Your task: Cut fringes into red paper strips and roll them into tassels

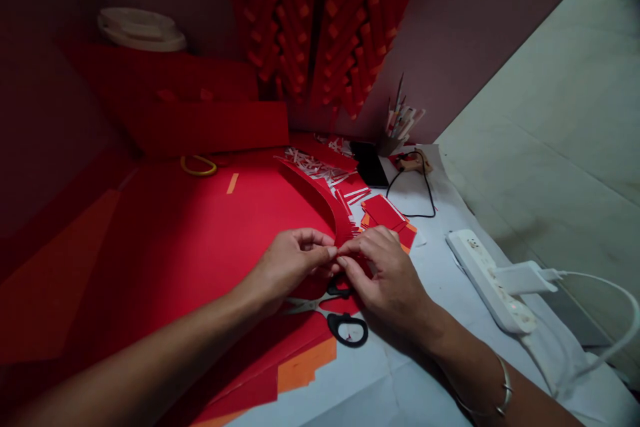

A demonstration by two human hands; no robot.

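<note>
A long red paper strip (pixel 320 195) curves up and away from my fingertips, one edge seemingly cut into a fringe. My left hand (pixel 300 257) pinches its near end between thumb and fingers. Right beside it, my right hand (pixel 383 270) is closed on the same strip, fingertips almost touching the left ones. Under my hands lie black-handled scissors (pixel 320 305), blades apart and pointing left, partly hidden by my fingers. A large red paper sheet (pixel 210 240) spreads beneath my left arm.
Paper scraps (pixel 313 167), a phone (pixel 369 163) and a pen holder (pixel 395 137) sit at the back. Cut red and orange cards (pixel 387 217) lie right of the strip. A white power strip (pixel 487 280) with a plugged charger (pixel 525 278) stands at right. Yellow-handled scissors (pixel 199 167) rest back left.
</note>
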